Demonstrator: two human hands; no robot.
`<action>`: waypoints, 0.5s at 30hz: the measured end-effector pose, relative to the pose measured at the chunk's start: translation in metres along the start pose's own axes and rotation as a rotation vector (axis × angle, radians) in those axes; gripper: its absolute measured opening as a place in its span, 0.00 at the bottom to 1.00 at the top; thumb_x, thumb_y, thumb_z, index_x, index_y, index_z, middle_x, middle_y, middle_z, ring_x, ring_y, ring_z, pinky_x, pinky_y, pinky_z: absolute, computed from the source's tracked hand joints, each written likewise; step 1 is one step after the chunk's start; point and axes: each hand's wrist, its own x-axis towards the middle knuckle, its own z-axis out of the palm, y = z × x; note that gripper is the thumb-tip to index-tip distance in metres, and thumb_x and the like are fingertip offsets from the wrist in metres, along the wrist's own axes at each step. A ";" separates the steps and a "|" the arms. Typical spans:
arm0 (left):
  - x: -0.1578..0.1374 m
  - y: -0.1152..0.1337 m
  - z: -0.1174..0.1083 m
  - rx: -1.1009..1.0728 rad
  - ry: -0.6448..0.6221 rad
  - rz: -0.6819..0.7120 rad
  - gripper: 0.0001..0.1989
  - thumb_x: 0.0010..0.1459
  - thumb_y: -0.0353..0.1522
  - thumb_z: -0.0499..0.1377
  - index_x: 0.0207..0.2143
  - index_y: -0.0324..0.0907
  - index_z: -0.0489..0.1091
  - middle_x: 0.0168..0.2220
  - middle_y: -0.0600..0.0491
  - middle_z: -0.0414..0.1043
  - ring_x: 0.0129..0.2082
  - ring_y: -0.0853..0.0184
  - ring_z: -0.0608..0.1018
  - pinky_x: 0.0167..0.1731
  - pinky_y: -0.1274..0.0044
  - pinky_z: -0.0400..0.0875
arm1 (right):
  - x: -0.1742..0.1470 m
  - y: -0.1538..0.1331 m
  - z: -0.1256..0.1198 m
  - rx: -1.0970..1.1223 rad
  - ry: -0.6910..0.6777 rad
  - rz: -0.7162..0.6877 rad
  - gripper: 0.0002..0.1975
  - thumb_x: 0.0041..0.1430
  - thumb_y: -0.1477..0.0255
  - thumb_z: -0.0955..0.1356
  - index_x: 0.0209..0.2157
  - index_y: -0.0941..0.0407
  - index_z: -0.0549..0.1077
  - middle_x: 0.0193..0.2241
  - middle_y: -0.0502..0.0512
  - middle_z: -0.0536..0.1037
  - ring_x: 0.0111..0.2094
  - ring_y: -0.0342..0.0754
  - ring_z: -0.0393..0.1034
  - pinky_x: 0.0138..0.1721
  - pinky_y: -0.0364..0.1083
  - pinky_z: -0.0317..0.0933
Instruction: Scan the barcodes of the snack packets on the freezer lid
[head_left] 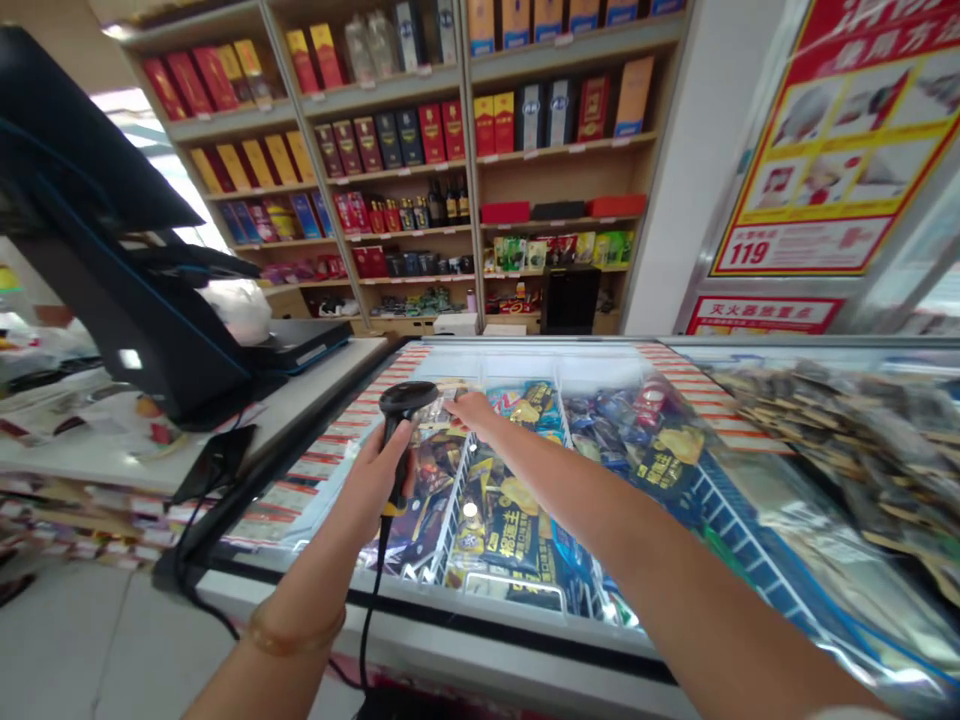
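My left hand (373,470) is wrapped round the handle of a black barcode scanner (409,393), with its cord hanging down below. Close in front of the scanner's head, my right hand (472,412) pinches a small clear packet (435,408); its contents are too small to make out. Both hands are above the glass top of a chest freezer (442,352). Under the glass, wrapped ice creams (517,530) lie in white wire baskets (450,520). A gold bangle circles my left wrist.
On the counter at left stand a dark checkout terminal (150,250) and a flat black scale (300,340) with a white plastic bag (238,308) by it. Many flat packets (832,420) lie at right. Shelves of boxed goods (405,140) line the back.
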 end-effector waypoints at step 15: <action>-0.006 -0.021 0.048 -0.233 -0.156 -0.131 0.27 0.50 0.54 0.66 0.39 0.44 0.64 0.22 0.63 0.66 0.13 0.76 0.64 0.14 0.81 0.60 | -0.032 0.014 -0.075 0.054 0.031 -0.047 0.09 0.59 0.78 0.71 0.42 0.56 0.78 0.42 0.55 0.83 0.40 0.50 0.80 0.27 0.40 0.70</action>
